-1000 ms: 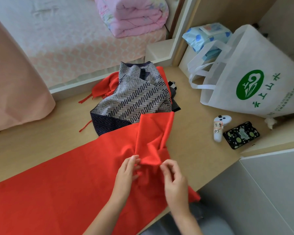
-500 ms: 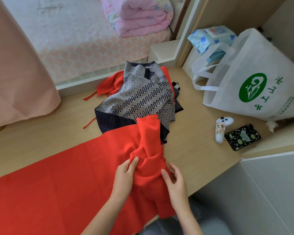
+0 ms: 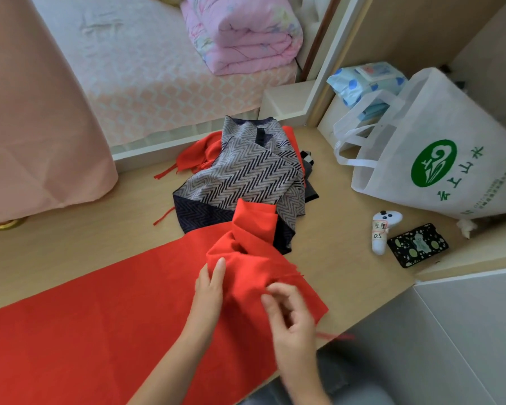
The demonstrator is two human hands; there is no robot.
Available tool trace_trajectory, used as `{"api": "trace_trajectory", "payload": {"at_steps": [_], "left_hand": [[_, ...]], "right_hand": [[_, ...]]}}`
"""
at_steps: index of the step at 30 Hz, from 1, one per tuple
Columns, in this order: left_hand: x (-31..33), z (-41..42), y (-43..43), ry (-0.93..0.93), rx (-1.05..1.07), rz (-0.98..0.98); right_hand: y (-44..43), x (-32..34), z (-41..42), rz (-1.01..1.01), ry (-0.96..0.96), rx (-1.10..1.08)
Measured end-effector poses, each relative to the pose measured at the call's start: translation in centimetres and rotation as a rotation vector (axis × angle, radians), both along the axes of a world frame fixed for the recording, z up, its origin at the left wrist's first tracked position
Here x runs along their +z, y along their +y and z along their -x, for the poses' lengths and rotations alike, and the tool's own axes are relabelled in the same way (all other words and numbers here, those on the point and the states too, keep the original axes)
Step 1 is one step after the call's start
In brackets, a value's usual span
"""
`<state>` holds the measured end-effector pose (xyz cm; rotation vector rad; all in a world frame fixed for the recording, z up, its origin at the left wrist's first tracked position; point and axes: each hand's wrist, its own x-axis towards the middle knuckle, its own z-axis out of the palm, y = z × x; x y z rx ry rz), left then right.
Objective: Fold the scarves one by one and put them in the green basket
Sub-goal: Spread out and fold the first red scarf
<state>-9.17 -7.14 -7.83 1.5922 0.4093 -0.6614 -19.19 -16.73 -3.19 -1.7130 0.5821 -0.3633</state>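
Head view.

**Materials and shapes.** The red scarf (image 3: 100, 317) is a long, matte, felt-like band. It lies flat across the light wood-grain surface (image 3: 70, 223), and its far-right end is bunched into loose folds. Just beyond that bunched end, and partly under it, lies a grey-and-navy herringbone scarf (image 3: 246, 176), woven and crumpled. A second red piece with fringe (image 3: 199, 150) shows from beneath the herringbone scarf.

**Hands.** The left hand (image 3: 209, 283) rests on the bunched folds with its fingers straight. The right hand (image 3: 289, 311) is at the scarf's right edge with its fingers curled. It is motion-blurred, so whether it grips the cloth cannot be determined.

**Edges and room.**
- The surface's near edge runs diagonally just right of the red scarf, and one red tassel (image 3: 333, 336) crosses it.
- Bare wood lies left of the herringbone scarf and right of the red scarf.
- Well right of the red scarf sit a white controller (image 3: 381, 232) and a black spotted phone (image 3: 418, 245).
- Beyond these lies a white non-woven tote bag (image 3: 435, 147).

**Count.** Two hands, three visible scarves, one controller, one phone, one bag.
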Motion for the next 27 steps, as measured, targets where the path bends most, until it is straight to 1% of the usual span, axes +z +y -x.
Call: {"api": "trace_trajectory", "payload": {"at_steps": [2,5,7,9,12,14,16,18,21,23,24,27], "left_hand": [[0.2,1.1,1.3,0.052,0.030,-0.051],[0.6,3.2,3.8,0.202,0.044,0.044],[0.1,4.1,5.6,0.211,0.027,0.047],[-1.0,4.8,7.2,0.144,-0.020,-0.027],[-2.0,5.2,8.6,-0.076,-0.013,-0.151],[-2.1,4.9,9.2,-0.223,0.014,-0.199],[-1.4,4.6,9.7,-0.320,0.039,-0.238],[-0.4,4.5,9.8,-0.369,0.062,-0.235],[1.1,4.8,10.3,-0.404,0.064,-0.195],[1.6,5.1,11.1,-0.400,0.061,-0.204],[1.7,5.3,11.7,-0.381,0.063,-0.220],[1.5,6.0,14.2,-0.383,-0.003,-0.334]], "right_hand": [[2.4,-1.6,0.5,0.007,0.052,0.130],[5.4,-3.8,1.5,0.050,0.104,0.284],[6.9,-4.7,2.4,0.086,0.104,0.327],[7.6,-5.0,3.3,0.128,0.078,0.309],[6.3,-5.0,4.1,0.257,0.025,0.204],[4.2,-4.6,3.2,0.324,0.060,0.165],[2.1,-4.7,1.6,0.347,0.161,0.228],[0.8,-5.2,-0.3,0.429,0.218,0.363],[0.8,-6.0,-3.1,0.519,0.177,0.529],[1.3,-5.8,-4.4,0.480,0.122,0.537],[1.5,-5.3,-4.8,0.426,0.106,0.529],[2.5,-3.0,-6.4,0.275,0.100,0.533]]}}
